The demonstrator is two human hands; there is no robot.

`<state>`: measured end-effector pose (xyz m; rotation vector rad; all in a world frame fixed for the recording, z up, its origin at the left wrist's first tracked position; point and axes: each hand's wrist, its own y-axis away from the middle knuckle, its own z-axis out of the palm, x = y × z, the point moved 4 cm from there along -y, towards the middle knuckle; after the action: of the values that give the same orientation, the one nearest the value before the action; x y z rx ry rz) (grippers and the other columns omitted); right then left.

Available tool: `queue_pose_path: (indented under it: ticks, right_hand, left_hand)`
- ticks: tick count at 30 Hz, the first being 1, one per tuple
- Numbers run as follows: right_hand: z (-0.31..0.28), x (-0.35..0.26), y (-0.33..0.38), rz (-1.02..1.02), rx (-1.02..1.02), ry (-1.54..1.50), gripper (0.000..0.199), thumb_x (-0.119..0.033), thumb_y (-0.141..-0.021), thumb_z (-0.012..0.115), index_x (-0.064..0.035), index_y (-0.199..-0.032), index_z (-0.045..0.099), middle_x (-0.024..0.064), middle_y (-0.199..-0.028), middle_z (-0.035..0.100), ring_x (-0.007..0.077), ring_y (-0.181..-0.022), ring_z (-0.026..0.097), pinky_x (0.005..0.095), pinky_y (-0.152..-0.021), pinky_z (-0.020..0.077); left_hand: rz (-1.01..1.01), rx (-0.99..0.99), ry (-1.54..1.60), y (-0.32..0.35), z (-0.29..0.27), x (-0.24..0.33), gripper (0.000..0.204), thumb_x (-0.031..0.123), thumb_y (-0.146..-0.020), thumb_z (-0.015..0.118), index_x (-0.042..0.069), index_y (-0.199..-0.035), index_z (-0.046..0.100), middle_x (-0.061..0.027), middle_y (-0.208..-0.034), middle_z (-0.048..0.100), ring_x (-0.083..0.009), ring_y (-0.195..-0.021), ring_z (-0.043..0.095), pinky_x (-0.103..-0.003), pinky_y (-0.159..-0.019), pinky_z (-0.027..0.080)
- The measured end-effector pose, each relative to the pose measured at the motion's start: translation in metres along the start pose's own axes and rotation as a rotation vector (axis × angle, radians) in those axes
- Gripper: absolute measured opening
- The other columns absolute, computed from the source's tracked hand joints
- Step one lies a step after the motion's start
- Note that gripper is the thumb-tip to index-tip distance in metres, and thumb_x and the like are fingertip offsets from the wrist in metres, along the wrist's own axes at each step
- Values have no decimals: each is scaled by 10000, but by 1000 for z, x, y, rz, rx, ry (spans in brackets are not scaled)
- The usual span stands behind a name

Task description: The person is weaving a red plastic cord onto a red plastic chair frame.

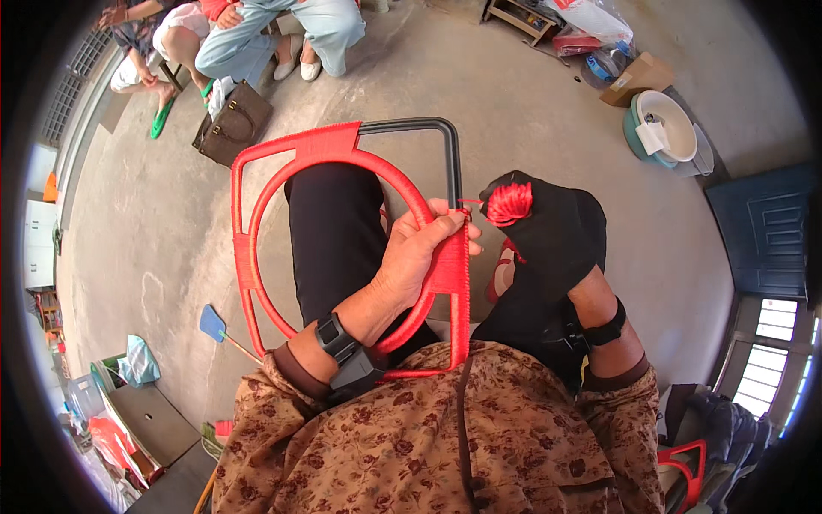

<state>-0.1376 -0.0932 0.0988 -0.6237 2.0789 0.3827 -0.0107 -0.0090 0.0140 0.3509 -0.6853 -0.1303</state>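
Note:
A square frame with a ring inside it (328, 142) rests over my lap. Red cord wraps most of it, while the dark bare tubing (452, 158) shows at its upper right corner. My left hand (411, 257) is bare and closed around the frame's right side, its thumb pressed just below where the red wrapping ends. In a black glove, my right hand (555, 236) grips a bundle of red cord (511, 204) to the right of the frame. A short strand runs from the bundle to the tubing by my left fingertips.
Ahead on the left sit people (274, 34), with a brown handbag (233, 124) on the floor near their feet. Basins (666, 128) and a cardboard box (638, 79) stand far right. A blue fly swatter (211, 322) is at left; another red frame (685, 475) lies lower right.

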Motion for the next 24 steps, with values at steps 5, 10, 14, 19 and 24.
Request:
queue_pose_path:
  ticks: [5, 10, 14, 19, 24]
  right_hand:
    - [11, 3, -20, 2, -155, -74, 125, -125, -777, 672, -41, -858, 629, 102, -740, 650, 174, -695, 638, 287, -658, 485]
    - [13, 1, -38, -100, -273, 73, 153, -162, -763, 683, -47, -838, 617, 111, -743, 644, 226, -693, 648, 299, -645, 485]
    - [15, 3, -45, -86, -336, 107, 187, -213, -750, 690, -62, -837, 624, 112, -723, 635, 258, -671, 641, 318, -632, 485]
    - [14, 5, -49, -87, -383, 88, 185, -219, -735, 690, -78, -844, 637, 122, -715, 629, 288, -658, 628, 332, -613, 478]
    - [14, 1, -53, -209, -447, 207, 165, -204, -729, 684, -92, -842, 638, 115, -731, 636, 299, -676, 625, 350, -597, 473]
  left_hand:
    - [85, -1, 36, -10, -2, 2, 141, 42, -874, 599, 50, -988, 518, -129, -860, 659, -209, -726, 671, -302, -655, 552]
    - [153, -38, 59, -13, -3, 3, 182, 29, -885, 591, 34, -1032, 485, -129, -858, 650, -198, -732, 668, -296, -661, 552]
    - [111, 9, 14, -15, -4, 1, 146, 22, -886, 589, 23, -1003, 501, -122, -850, 650, -178, -733, 665, -278, -658, 550]
    - [106, 17, -23, -14, -3, 0, 132, 13, -886, 582, 21, -994, 508, -113, -850, 649, -170, -730, 661, -272, -661, 550]
    - [117, 6, -58, -14, -2, -1, 128, 19, -886, 585, 18, -995, 518, -103, -858, 647, -161, -730, 656, -266, -663, 547]
